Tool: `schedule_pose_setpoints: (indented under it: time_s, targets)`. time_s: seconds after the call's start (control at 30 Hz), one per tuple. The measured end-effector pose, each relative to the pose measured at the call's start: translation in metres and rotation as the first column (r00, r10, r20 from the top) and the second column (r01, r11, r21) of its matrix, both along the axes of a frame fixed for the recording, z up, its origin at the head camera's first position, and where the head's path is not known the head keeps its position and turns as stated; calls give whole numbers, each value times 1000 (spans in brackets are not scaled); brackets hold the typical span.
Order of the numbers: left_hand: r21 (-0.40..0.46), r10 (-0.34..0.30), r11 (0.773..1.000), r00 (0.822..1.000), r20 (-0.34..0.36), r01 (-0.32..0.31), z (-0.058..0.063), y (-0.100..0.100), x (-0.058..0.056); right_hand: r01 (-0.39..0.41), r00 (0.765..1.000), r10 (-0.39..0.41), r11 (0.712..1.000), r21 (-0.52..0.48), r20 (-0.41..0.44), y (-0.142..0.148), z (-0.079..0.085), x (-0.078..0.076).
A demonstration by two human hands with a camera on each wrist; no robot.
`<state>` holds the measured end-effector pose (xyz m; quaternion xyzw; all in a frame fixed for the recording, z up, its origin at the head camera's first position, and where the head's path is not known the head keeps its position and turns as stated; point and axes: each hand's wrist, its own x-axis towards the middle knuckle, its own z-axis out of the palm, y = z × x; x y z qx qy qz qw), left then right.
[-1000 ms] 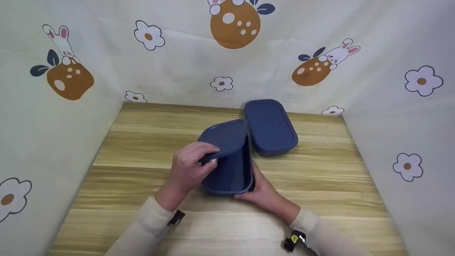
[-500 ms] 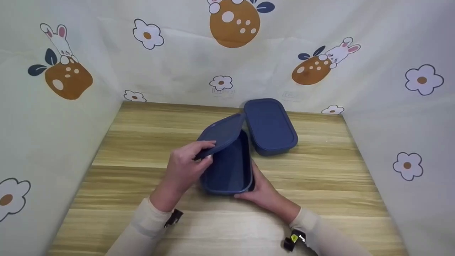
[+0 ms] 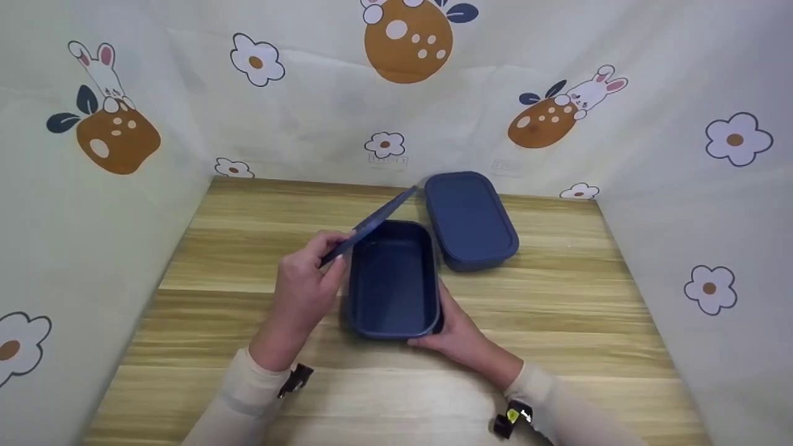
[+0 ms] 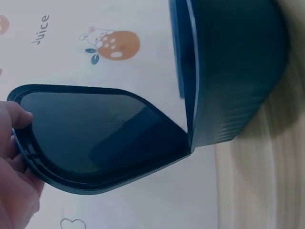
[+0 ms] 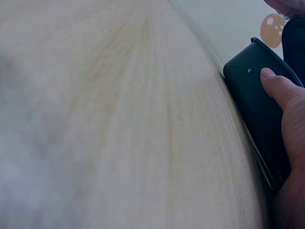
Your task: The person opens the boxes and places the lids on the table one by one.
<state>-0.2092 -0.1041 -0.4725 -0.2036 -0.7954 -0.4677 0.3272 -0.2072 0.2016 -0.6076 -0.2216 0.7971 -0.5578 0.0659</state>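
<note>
Blue box (image 3: 394, 285), midway on the wooden table (image 3: 235, 248), apparently almost fully uncovered. Lidded second box (image 3: 471, 217), beside it at two o'clock, untouched. Lid (image 4: 71, 133), tilted at the blue box's eleven o'clock, not yet set down; contact with the box uncertain. Left hand (image 3: 306, 282) pinching the lid; right hand (image 3: 457, 336) gripping the blue box at four o'clock.

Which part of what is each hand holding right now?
Left hand: the lid, pinched at its near end. Right hand: the open container, at its near right corner.
</note>
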Motion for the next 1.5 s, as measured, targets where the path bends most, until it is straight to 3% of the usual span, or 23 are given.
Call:
schedule_pose_setpoints:
  time_s: [0.4,0.57,0.7,0.83,0.93,1.07,1.23,1.4,1.5]
  targets:
    - [6,74,997,997,-4,-74,5,-11,-4,-2,1000,2,1000,-10,-9,0,2,-1]
    - [65,112,992,994,19,-113,7,-16,-6,-16,1000,15,998,-68,-14,-3,4,1]
    - [101,149,983,988,39,-152,8,-22,-8,-17,1000,14,994,-109,-21,-8,17,6]
    - [172,142,973,986,91,-156,9,-30,-12,-18,1000,14,992,-124,-27,-10,26,10]
    - [260,115,954,982,148,-151,8,-37,-15,-11,999,8,995,-101,-34,-9,21,9]
    - [378,82,911,970,229,-166,7,-45,-19,-14,999,12,998,-63,-34,-5,9,3]
    - [505,57,836,948,312,-216,6,-54,-23,-36,999,34,997,-65,-32,-2,2,0]
    - [635,5,737,941,338,-232,5,-61,-27,-41,999,39,996,-74,-28,-2,2,-1]
    - [723,-51,658,947,319,-208,2,-64,-29,-43,999,41,995,-91,-24,-2,1,-1]
